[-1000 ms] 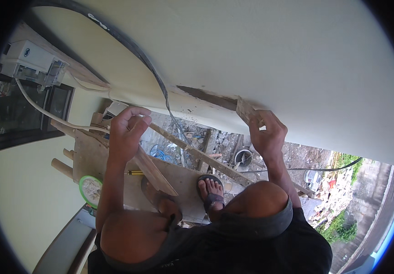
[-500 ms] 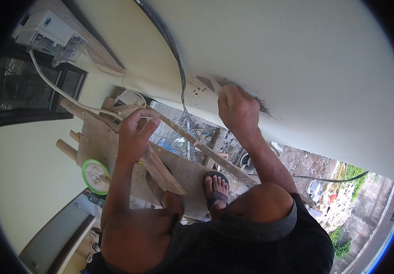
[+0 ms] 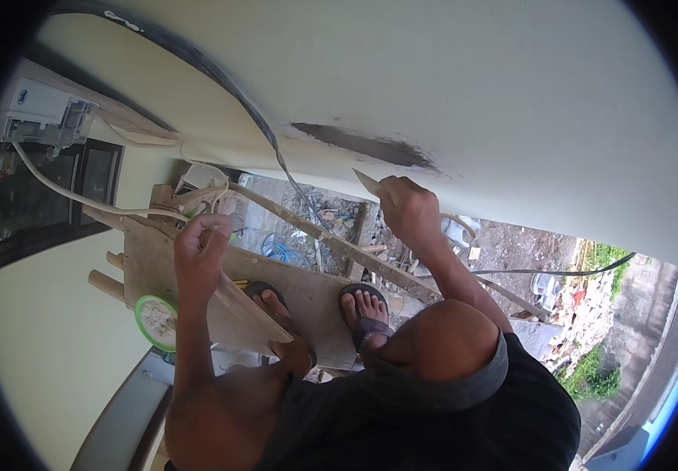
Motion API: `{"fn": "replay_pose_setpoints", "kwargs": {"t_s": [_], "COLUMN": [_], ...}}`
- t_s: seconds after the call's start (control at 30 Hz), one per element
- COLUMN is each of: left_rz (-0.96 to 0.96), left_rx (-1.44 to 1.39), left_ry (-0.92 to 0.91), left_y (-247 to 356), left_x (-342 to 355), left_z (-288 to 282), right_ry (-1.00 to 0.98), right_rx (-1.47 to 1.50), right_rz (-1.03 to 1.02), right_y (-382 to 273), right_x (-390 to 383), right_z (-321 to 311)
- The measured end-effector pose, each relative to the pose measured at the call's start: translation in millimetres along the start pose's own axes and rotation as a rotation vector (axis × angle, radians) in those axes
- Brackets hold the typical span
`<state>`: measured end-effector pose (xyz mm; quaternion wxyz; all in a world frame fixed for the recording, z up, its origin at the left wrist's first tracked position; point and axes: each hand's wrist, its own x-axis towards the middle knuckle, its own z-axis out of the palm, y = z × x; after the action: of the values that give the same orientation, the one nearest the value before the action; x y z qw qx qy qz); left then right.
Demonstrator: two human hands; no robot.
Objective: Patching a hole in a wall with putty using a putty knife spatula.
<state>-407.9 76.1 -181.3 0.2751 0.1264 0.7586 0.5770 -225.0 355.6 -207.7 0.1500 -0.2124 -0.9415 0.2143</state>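
Observation:
My right hand is closed round a putty knife, its pale blade pointing up and left. The blade is just below a long dark grey patch on the pale wall; whether it touches the wall I cannot tell. My left hand is closed, fingers curled toward the thumb, on a narrow wooden board. This board slants down from the wrist toward my knee, and its upper end is hidden behind the hand. A green-rimmed tub of whitish paste stands left of my left forearm.
My sandalled feet stand on a raised plank platform. A long timber runs beside it, with rubble-strewn ground below. A black cable hangs along the wall. At left are a white electrical box with a cable and a dark-framed window.
The putty knife has come down from the dark patch, which now shows more fully. My left hand and the wooden board have shifted left and slightly down; the view has turned a little.

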Motion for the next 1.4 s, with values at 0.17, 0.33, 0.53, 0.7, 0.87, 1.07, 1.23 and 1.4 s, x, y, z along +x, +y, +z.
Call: {"fn": "replay_pose_setpoints", "kwargs": {"t_s": [0.17,0.33,0.53,0.7,0.87,1.07,1.23,1.4], "left_rz": [-0.01,0.017,0.023,-0.042,0.02,-0.051,0.003,-0.004], "left_rx": [0.067,0.085,0.125,0.1,0.102,0.086,0.132,0.091], "left_ry": [-0.02,-0.073,-0.085,-0.069,-0.081,-0.041,-0.081,-0.031], "left_y": [-7.8,-4.4,-2.3,-0.3,-1.3,-0.9,-3.6,-5.0], "left_x": [-3.8,10.0,10.5,2.5,5.8,-4.0,6.0,-1.6], "left_z": [-1.1,15.7,20.7,19.4,26.2,17.8,23.1,16.0], "right_ry": [0.206,0.331,0.281,0.413,0.356,0.295,0.31,0.321], "right_rx": [-0.137,-0.186,-0.046,-0.084,-0.058,-0.083,-0.043,-0.007], "right_rz": [0.118,-0.045,0.006,0.046,0.004,0.04,-0.058,-0.038], "right_y": [60.5,64.8,43.7,50.0,41.1,69.5,54.1,57.3], "right_x": [-52.6,-32.3,-18.7,-32.9,-13.4,-42.4,-5.8,-16.0], "right_z": [-71.8,-63.1,-40.5,-66.2,-41.8,-54.9,1.3,1.9]}}
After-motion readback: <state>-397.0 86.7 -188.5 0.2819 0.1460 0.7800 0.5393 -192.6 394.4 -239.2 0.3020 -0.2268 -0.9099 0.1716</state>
